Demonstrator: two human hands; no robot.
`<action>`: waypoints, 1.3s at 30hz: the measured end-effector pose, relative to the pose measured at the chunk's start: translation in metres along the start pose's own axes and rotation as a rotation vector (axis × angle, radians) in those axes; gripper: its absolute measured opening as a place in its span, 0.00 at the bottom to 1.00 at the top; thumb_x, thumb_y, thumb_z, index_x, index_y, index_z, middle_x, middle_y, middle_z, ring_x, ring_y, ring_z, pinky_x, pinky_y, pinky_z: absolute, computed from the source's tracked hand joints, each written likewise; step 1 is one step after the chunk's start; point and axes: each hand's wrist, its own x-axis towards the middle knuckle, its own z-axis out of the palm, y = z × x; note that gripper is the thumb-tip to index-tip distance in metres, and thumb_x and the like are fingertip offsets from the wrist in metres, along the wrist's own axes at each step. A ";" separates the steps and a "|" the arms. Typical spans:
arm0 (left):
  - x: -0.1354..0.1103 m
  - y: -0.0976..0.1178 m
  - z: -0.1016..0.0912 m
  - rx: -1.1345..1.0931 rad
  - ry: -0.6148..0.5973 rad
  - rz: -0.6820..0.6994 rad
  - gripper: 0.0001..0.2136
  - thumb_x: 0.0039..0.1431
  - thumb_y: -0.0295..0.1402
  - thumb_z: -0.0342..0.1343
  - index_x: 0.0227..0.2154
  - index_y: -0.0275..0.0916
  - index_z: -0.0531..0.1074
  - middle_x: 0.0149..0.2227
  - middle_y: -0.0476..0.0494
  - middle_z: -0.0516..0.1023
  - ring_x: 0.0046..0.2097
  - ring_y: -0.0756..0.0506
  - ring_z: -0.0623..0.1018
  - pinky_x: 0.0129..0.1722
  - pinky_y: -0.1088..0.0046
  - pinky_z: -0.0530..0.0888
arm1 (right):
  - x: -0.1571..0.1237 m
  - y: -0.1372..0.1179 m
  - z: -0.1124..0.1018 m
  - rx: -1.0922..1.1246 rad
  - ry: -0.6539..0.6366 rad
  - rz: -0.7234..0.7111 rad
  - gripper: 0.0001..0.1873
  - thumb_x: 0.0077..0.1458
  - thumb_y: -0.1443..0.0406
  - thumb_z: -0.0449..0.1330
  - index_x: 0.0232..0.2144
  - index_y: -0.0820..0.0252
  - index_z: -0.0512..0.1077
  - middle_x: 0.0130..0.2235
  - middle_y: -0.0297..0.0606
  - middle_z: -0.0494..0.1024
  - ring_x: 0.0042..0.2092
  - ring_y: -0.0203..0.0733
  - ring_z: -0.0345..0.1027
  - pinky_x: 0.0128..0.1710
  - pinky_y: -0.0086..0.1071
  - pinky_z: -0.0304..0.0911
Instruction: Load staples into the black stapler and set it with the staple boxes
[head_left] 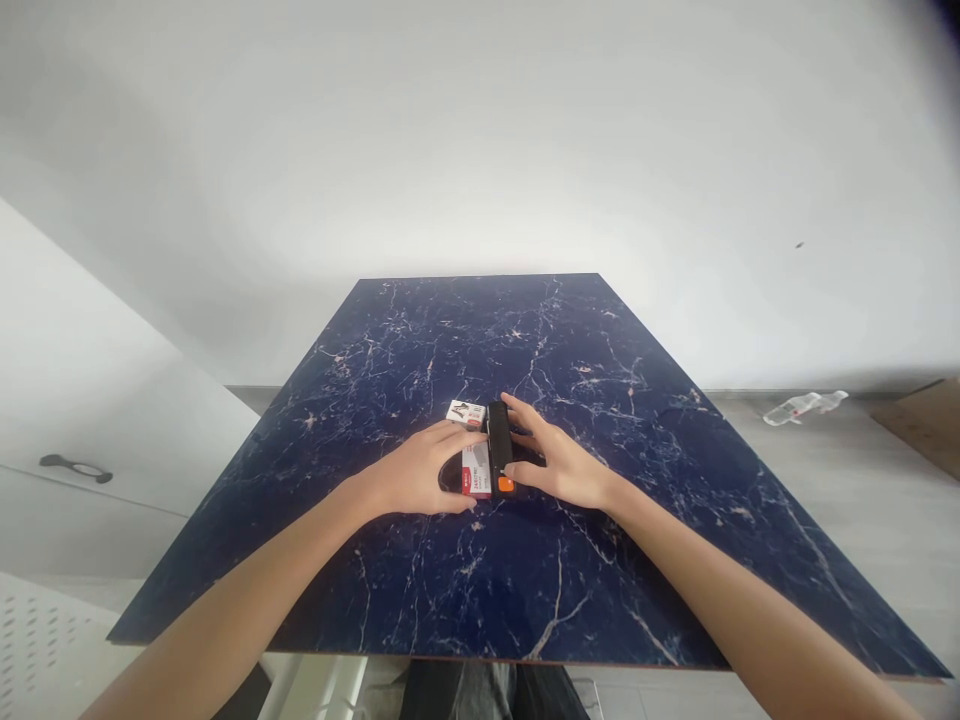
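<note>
On the blue marbled table [465,340], a black stapler [500,440] with an orange part at its near end lies lengthwise, pointing away from me. My right hand [551,455] grips it from the right, fingers at the far end and thumb near the orange part. Close against its left side is a red and white staple box [475,472], held from the left by my left hand [427,465], whose fingers reach over it. Just beyond those fingers a white printed box face [466,412] shows; whether it belongs to the same box I cannot tell. A dark item under my left hand is mostly hidden.
A white wall [480,140] stands behind the table. To the left is a white cabinet with a dark handle [75,467]. Clear plastic packaging [804,407] and a brown cardboard box [922,425] lie on the floor at right.
</note>
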 end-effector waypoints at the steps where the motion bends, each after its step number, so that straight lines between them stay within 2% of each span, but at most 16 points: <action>1: 0.000 0.000 0.000 0.005 -0.002 -0.005 0.40 0.53 0.46 0.67 0.67 0.48 0.59 0.64 0.37 0.67 0.63 0.31 0.67 0.61 0.48 0.68 | 0.000 0.000 0.000 0.001 -0.003 0.001 0.48 0.58 0.62 0.63 0.72 0.45 0.42 0.70 0.44 0.56 0.68 0.58 0.57 0.66 0.61 0.56; 5: 0.000 0.002 -0.005 0.035 0.002 0.034 0.39 0.53 0.49 0.66 0.65 0.48 0.60 0.62 0.36 0.69 0.60 0.31 0.70 0.58 0.50 0.70 | 0.000 0.001 -0.002 -0.005 -0.008 0.000 0.48 0.58 0.60 0.64 0.72 0.45 0.42 0.70 0.44 0.57 0.68 0.58 0.57 0.65 0.63 0.55; 7: 0.001 0.000 -0.009 0.059 0.046 0.046 0.33 0.58 0.51 0.61 0.63 0.45 0.63 0.58 0.36 0.72 0.57 0.33 0.73 0.55 0.51 0.72 | 0.000 0.001 -0.002 -0.008 -0.008 0.000 0.49 0.58 0.59 0.64 0.72 0.45 0.42 0.70 0.45 0.56 0.68 0.58 0.56 0.66 0.62 0.54; 9: 0.003 -0.004 -0.013 0.095 0.128 0.031 0.24 0.65 0.47 0.54 0.60 0.43 0.66 0.56 0.36 0.73 0.55 0.34 0.73 0.53 0.52 0.72 | 0.000 0.002 -0.002 -0.006 -0.010 0.007 0.48 0.58 0.59 0.64 0.72 0.45 0.42 0.70 0.45 0.56 0.68 0.58 0.56 0.66 0.61 0.54; 12: 0.005 -0.015 -0.014 0.154 0.177 0.015 0.18 0.71 0.40 0.45 0.60 0.44 0.68 0.63 0.38 0.68 0.62 0.34 0.66 0.60 0.48 0.67 | 0.000 0.001 -0.002 -0.001 -0.015 0.020 0.49 0.59 0.58 0.64 0.72 0.46 0.42 0.71 0.46 0.55 0.68 0.58 0.55 0.66 0.61 0.55; 14: 0.006 -0.022 -0.013 0.171 0.153 0.011 0.19 0.72 0.37 0.43 0.62 0.47 0.66 0.68 0.42 0.63 0.67 0.34 0.59 0.64 0.45 0.62 | 0.000 0.000 -0.002 0.001 -0.015 0.028 0.49 0.59 0.57 0.64 0.73 0.45 0.42 0.71 0.46 0.55 0.68 0.58 0.56 0.66 0.61 0.55; 16: 0.007 -0.026 -0.012 0.190 0.163 0.007 0.20 0.72 0.35 0.44 0.63 0.48 0.67 0.68 0.43 0.62 0.68 0.34 0.57 0.65 0.43 0.60 | 0.000 -0.002 -0.002 -0.004 -0.017 0.035 0.48 0.59 0.57 0.64 0.73 0.45 0.42 0.71 0.46 0.55 0.68 0.59 0.56 0.65 0.62 0.55; 20: 0.008 -0.026 -0.010 0.213 0.226 -0.036 0.21 0.71 0.33 0.44 0.64 0.51 0.67 0.58 0.39 0.69 0.59 0.36 0.65 0.58 0.48 0.68 | -0.001 -0.002 -0.002 -0.006 -0.020 0.031 0.48 0.59 0.56 0.64 0.72 0.44 0.42 0.71 0.46 0.55 0.68 0.59 0.56 0.65 0.63 0.55; 23: 0.008 -0.023 -0.008 0.136 0.190 -0.073 0.22 0.72 0.34 0.43 0.65 0.49 0.66 0.49 0.39 0.71 0.51 0.38 0.68 0.51 0.54 0.72 | -0.001 -0.001 -0.002 0.004 -0.017 0.044 0.48 0.59 0.55 0.64 0.72 0.45 0.42 0.71 0.46 0.55 0.68 0.60 0.56 0.65 0.63 0.56; 27: 0.007 -0.016 -0.002 0.045 0.133 -0.019 0.22 0.72 0.33 0.41 0.65 0.44 0.65 0.47 0.38 0.74 0.49 0.39 0.69 0.50 0.56 0.71 | -0.001 0.000 -0.002 -0.003 -0.020 0.047 0.48 0.59 0.56 0.64 0.72 0.44 0.42 0.71 0.46 0.55 0.68 0.59 0.56 0.65 0.62 0.56; 30: 0.007 -0.014 -0.002 0.044 0.180 -0.032 0.20 0.73 0.35 0.41 0.63 0.44 0.67 0.53 0.38 0.72 0.54 0.38 0.69 0.54 0.54 0.69 | -0.001 0.000 -0.002 -0.010 -0.022 0.039 0.48 0.59 0.57 0.64 0.72 0.44 0.42 0.70 0.45 0.55 0.67 0.58 0.57 0.65 0.61 0.56; 32: 0.006 -0.014 -0.003 0.030 0.186 -0.044 0.21 0.73 0.40 0.44 0.64 0.46 0.64 0.62 0.37 0.66 0.62 0.35 0.65 0.60 0.51 0.66 | -0.001 -0.001 -0.002 -0.016 -0.024 0.035 0.47 0.60 0.56 0.63 0.72 0.44 0.42 0.71 0.45 0.55 0.67 0.58 0.57 0.65 0.61 0.56; 35: 0.004 -0.015 -0.005 -0.031 0.087 -0.027 0.29 0.69 0.48 0.50 0.69 0.49 0.55 0.70 0.38 0.56 0.69 0.32 0.56 0.64 0.46 0.63 | -0.001 -0.002 -0.003 -0.021 -0.026 0.027 0.47 0.60 0.56 0.63 0.72 0.44 0.42 0.71 0.45 0.55 0.68 0.59 0.56 0.65 0.62 0.56; 39: 0.002 -0.014 -0.008 -0.064 0.034 -0.029 0.42 0.61 0.53 0.59 0.72 0.48 0.47 0.71 0.34 0.53 0.70 0.29 0.55 0.64 0.43 0.63 | -0.001 0.000 -0.004 -0.032 -0.035 0.027 0.47 0.61 0.56 0.63 0.73 0.45 0.41 0.71 0.45 0.54 0.68 0.57 0.55 0.66 0.60 0.56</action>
